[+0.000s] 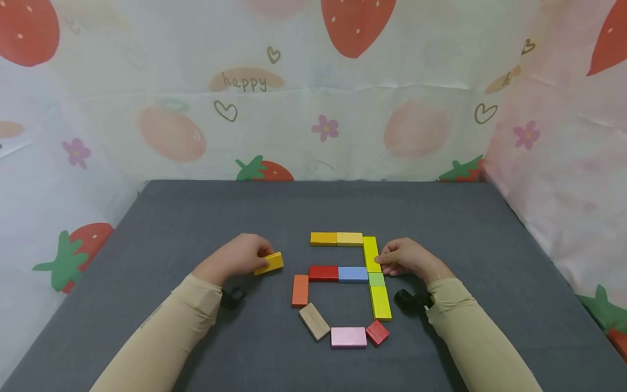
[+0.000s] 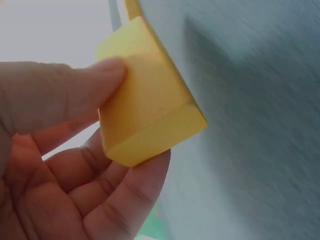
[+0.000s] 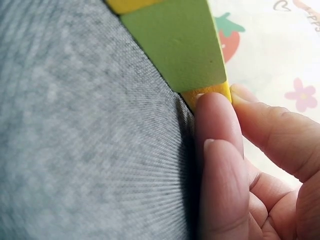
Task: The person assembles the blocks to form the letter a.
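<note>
In the head view my left hand (image 1: 245, 254) pinches an orange-yellow block (image 1: 271, 263), held tilted to the left of an outline of coloured blocks. The left wrist view shows the thumb on the broad face of this yellow block (image 2: 145, 95) and the fingers beneath it. At the outline's right side, my right hand (image 1: 406, 257) grips the edge of the upper bright yellow block (image 1: 370, 250). Seen from the right wrist, its thumb lies over the top and its fingertips (image 3: 217, 115) against the side, right beside the green block (image 3: 175, 45).
The outline also has an orange-yellow block (image 1: 323, 239), a pale yellow one (image 1: 350, 239), a red (image 1: 323, 273), a blue (image 1: 352, 274), an orange (image 1: 300, 290), a wooden (image 1: 314, 322), a pink (image 1: 349, 337) and a small red one (image 1: 377, 332). Dark grey cloth (image 1: 220, 212) covers the table.
</note>
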Demonstrator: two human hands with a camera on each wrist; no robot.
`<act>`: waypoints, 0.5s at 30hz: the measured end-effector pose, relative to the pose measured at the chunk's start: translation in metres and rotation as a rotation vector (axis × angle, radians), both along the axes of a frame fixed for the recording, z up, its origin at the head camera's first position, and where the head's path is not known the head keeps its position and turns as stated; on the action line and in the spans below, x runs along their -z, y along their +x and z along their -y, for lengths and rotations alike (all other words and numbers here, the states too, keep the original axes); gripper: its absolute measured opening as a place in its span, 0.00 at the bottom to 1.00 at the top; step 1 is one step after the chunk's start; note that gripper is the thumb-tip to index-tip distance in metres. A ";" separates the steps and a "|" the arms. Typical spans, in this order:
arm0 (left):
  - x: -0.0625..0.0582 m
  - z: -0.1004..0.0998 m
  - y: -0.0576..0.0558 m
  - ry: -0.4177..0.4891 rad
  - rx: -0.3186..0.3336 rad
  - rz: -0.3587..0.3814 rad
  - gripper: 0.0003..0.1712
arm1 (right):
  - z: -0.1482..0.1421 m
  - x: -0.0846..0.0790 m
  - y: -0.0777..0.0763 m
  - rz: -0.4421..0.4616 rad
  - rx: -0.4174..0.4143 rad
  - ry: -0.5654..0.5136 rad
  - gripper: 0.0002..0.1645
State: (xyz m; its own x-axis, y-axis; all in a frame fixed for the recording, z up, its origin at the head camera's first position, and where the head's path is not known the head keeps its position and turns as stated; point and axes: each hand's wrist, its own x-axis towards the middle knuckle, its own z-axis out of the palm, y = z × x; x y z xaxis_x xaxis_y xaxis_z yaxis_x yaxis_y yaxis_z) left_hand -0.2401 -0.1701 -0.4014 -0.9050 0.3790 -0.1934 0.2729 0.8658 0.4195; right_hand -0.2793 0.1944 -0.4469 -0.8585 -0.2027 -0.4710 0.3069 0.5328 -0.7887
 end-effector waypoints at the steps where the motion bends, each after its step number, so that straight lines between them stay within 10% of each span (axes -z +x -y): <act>1: -0.002 -0.004 0.000 0.008 0.015 -0.007 0.04 | 0.000 0.000 0.000 -0.001 0.001 0.001 0.13; 8: -0.018 -0.042 0.002 0.066 0.102 0.037 0.12 | 0.001 0.001 0.000 0.005 0.010 0.017 0.13; 15: -0.032 -0.088 0.010 0.071 0.320 0.065 0.12 | 0.001 0.001 -0.003 0.025 0.018 0.015 0.14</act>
